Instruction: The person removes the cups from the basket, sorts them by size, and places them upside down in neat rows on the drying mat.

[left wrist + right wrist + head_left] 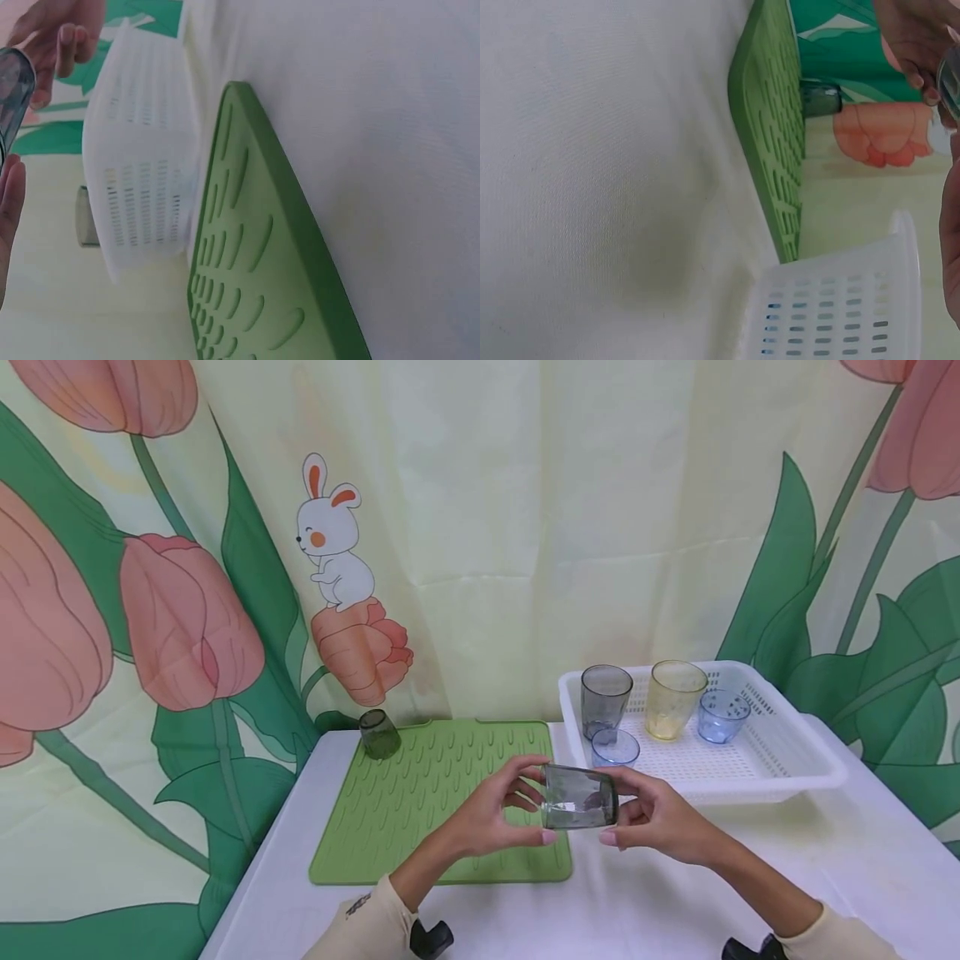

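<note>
A grey drinking glass (577,797) is held sideways above the near right part of the green drying mat (442,810). Its wider end points left, its narrower end right. My left hand (495,814) pinches the left end between thumb and fingers. At the opposite end, my right hand (663,818) grips the glass the same way. In the left wrist view only an edge of this glass (13,94) shows, with the right hand (67,45) near it. On the mat's far left corner stands another dark grey glass (379,735).
A white perforated basket (795,777) stands at the right. Inside are a tall grey glass (606,697), a yellow glass (672,706) and two small blue glasses, one farther right (723,718) and one nearer (615,748). A printed curtain (480,568) hangs behind the white-covered table (622,910).
</note>
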Demonstrator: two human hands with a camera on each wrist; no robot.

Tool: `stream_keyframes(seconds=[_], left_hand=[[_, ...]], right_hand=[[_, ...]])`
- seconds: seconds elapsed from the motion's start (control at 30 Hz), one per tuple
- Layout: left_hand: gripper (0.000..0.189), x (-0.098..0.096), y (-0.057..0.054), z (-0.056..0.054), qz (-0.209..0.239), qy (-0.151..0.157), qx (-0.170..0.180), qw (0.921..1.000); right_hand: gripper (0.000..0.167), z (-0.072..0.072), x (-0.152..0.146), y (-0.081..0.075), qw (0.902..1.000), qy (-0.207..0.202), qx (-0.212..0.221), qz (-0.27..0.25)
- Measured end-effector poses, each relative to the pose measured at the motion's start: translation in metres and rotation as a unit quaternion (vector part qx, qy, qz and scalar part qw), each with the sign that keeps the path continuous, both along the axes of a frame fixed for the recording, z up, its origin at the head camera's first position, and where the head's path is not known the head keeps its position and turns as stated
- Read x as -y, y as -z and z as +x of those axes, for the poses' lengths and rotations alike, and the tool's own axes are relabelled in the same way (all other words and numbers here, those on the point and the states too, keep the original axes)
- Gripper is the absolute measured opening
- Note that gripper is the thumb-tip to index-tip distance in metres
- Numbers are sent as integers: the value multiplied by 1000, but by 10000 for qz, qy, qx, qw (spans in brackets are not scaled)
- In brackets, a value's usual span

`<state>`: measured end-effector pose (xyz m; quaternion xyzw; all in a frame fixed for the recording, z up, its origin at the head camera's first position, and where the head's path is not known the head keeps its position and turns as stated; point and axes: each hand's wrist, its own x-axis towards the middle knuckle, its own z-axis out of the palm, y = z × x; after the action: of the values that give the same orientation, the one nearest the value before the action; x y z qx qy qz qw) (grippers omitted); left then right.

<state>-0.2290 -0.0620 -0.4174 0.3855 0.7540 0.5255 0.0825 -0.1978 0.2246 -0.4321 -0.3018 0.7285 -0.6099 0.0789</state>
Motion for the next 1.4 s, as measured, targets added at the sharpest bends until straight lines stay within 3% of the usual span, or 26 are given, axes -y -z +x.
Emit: stream_keyframes(seconds=[0.47,0.93,1.2,1.4], left_hand=[[84,11,7,3,277,9,326,9991],[84,36,10,9,62,-195,462,9987],[75,76,22,11,-417,-484,122,9979],[58,113,35,14,-1037,-897,362,9899]], right_hand=[[67,-5,12,7,9975,-275,-321,-571],[66,-14,34,2,9968,-349,-584,-412],[65,-29,47,-16,9976,-162,-674,-69],[64,-44,62,-26,9988,4,-463,182]])
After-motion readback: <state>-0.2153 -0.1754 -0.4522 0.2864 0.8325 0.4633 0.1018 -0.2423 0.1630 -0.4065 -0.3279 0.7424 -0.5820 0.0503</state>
